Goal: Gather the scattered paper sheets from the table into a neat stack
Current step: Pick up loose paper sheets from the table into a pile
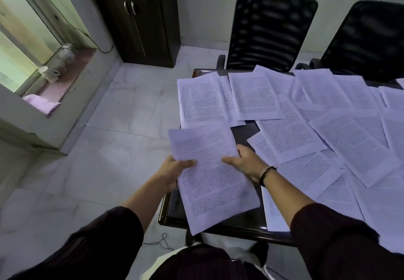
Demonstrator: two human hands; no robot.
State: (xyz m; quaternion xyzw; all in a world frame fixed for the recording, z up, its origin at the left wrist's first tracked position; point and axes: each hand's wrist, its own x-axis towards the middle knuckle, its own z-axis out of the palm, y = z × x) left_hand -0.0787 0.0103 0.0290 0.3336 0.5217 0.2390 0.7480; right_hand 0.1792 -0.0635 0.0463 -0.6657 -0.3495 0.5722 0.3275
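Nearest, the left hand [175, 168] and right hand [244, 161] pinch opposite edges of a thin, floppy bundle of sheets [209, 170]. Farther right, light loose sheets [306, 113] overlap across the worktop [244, 131], likely best lifted by their edges.

scattered sheets [290, 135] overlap across the table [218, 225]; two chairs [271, 32] behind it, cabinet [140, 17] far left.
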